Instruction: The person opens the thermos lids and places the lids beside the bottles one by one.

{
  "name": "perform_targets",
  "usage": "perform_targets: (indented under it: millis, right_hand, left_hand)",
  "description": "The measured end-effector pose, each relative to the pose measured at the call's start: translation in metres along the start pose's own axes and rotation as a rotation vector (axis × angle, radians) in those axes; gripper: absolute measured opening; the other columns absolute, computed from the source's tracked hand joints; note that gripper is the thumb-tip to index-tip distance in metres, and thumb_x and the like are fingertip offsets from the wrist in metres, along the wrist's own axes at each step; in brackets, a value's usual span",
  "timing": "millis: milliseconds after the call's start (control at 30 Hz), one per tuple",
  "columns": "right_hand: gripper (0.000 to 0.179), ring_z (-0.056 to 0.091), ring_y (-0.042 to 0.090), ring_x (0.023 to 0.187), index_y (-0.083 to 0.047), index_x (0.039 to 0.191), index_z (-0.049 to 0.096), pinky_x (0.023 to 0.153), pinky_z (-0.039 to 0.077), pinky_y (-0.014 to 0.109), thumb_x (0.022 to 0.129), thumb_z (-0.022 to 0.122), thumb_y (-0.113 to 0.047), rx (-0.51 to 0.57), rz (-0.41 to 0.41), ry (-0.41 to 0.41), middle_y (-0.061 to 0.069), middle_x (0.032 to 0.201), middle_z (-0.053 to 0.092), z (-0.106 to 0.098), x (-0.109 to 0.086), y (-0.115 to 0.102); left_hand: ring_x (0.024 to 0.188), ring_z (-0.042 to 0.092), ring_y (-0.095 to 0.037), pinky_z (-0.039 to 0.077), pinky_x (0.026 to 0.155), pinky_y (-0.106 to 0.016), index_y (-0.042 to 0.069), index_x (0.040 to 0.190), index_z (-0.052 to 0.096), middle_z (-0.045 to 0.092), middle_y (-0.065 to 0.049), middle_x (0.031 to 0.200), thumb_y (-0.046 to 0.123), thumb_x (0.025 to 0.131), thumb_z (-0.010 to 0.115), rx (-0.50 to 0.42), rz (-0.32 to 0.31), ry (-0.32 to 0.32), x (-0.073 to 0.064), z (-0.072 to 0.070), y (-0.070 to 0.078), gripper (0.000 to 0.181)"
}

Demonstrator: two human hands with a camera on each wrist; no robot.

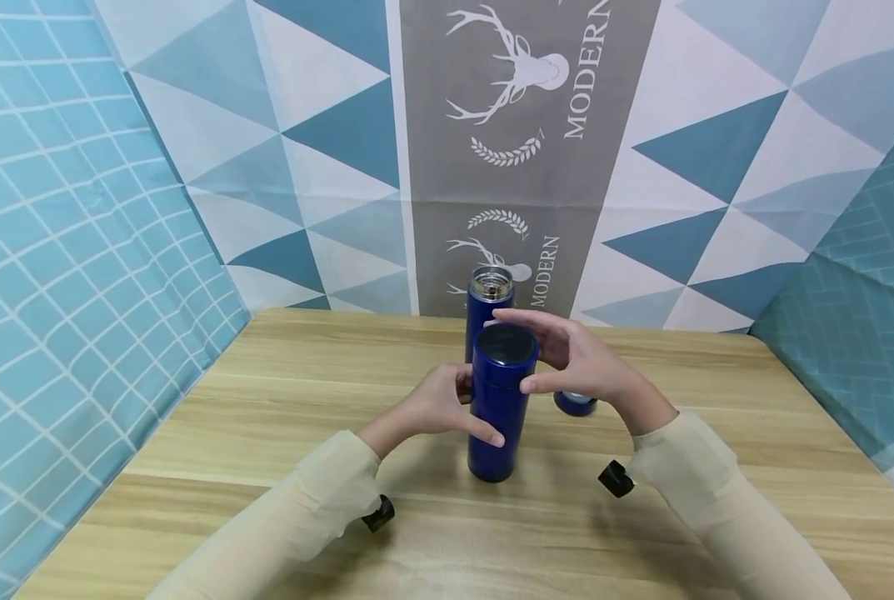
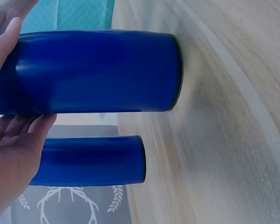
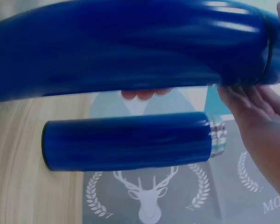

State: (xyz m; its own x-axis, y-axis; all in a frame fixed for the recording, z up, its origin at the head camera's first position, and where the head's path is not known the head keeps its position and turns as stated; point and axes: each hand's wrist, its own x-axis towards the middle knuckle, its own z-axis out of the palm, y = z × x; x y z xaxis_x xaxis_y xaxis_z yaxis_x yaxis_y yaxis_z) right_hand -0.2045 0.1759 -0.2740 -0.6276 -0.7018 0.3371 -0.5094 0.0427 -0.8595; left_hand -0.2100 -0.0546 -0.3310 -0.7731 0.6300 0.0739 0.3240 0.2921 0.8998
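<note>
A dark blue thermos bottle (image 1: 497, 417) with a black-topped lid (image 1: 508, 348) stands upright on the table in front of me. My left hand (image 1: 442, 402) grips its body from the left, thumb across the front and fingers behind. From the right, my right hand (image 1: 583, 358) holds the top around the lid seam, with the thumb in front and fingers at the back. A second blue thermos bottle (image 3: 130, 142) stands just behind, lidless, its bare steel mouth (image 1: 491, 285) showing. In the head view, the front bottle and right hand hide part of it.
A small blue cap (image 1: 576, 407) lies on the wooden table (image 1: 327, 367) behind the right hand, partly covered by it. Patterned cloth (image 1: 342, 167) hangs behind the table's far edge. Tiled-pattern blue cloth (image 1: 57, 250) is on the left side.
</note>
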Motion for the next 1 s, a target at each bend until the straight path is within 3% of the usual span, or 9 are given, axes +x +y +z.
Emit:
perform_targets:
  millis: [133, 300, 433, 567, 767, 1000]
  right_hand:
    - [0.078, 0.047, 0.004, 0.133, -0.002, 0.148, 0.032, 0.107, 0.042, 0.018, 0.083, 0.074, -0.008, -0.032, 0.007, 0.091, 0.020, 0.151, 0.039, 0.008, -0.003, -0.005]
    - [0.077, 0.048, 0.019, 0.135, -0.007, 0.147, 0.036, 0.106, 0.042, 0.017, 0.081, 0.076, -0.010, -0.130, 0.087, 0.270, 0.013, 0.147, 0.047, 0.025, -0.008, -0.014]
    - [0.077, 0.052, 0.027, 0.131, -0.006, 0.145, 0.038, 0.105, 0.045, 0.022, 0.079, 0.078, -0.009, -0.158, 0.140, 0.392, 0.013, 0.144, 0.050, 0.039, -0.010, -0.017]
    - [0.073, 0.058, 0.029, 0.123, -0.007, 0.143, 0.043, 0.102, 0.049, 0.027, 0.079, 0.078, -0.008, -0.150, 0.141, 0.476, 0.015, 0.139, 0.054, 0.051, -0.008, -0.017]
    - [0.067, 0.061, 0.027, 0.120, -0.008, 0.139, 0.047, 0.098, 0.052, 0.023, 0.079, 0.078, -0.007, -0.137, 0.145, 0.539, 0.014, 0.134, 0.058, 0.058, -0.006, -0.015]
    - [0.063, 0.065, 0.027, 0.113, -0.002, 0.136, 0.050, 0.092, 0.053, 0.018, 0.079, 0.077, -0.007, -0.185, 0.117, 0.522, 0.016, 0.129, 0.062, 0.057, -0.006, -0.015]
  left_hand:
    - [0.112, 0.066, -0.021, 0.052, 0.101, -0.032, 0.003, 0.124, 0.058, 0.068, -0.011, 0.122, 0.009, 0.066, 0.087, 0.008, 0.034, 0.002, 0.000, 0.001, -0.001, 0.065]
    - [0.112, 0.066, -0.020, 0.052, 0.100, -0.031, 0.005, 0.127, 0.057, 0.067, -0.010, 0.124, 0.009, 0.064, 0.088, 0.010, 0.077, 0.034, -0.003, 0.003, 0.001, 0.070]
    - [0.107, 0.068, -0.018, 0.054, 0.095, -0.028, 0.008, 0.127, 0.057, 0.067, -0.009, 0.122, 0.012, 0.064, 0.089, -0.007, 0.107, 0.067, -0.005, 0.008, 0.002, 0.071]
    - [0.107, 0.068, -0.018, 0.054, 0.095, -0.029, 0.011, 0.128, 0.057, 0.067, -0.009, 0.123, 0.014, 0.065, 0.089, -0.025, 0.122, 0.114, -0.008, 0.012, 0.001, 0.071]
    - [0.112, 0.066, -0.022, 0.053, 0.098, -0.032, 0.012, 0.133, 0.054, 0.065, -0.009, 0.127, 0.014, 0.068, 0.087, -0.054, 0.109, 0.167, -0.011, 0.018, -0.004, 0.072]
    - [0.109, 0.068, -0.023, 0.055, 0.095, -0.031, 0.008, 0.129, 0.057, 0.068, -0.012, 0.122, 0.013, 0.069, 0.085, -0.021, 0.112, 0.151, -0.010, 0.017, -0.006, 0.067]
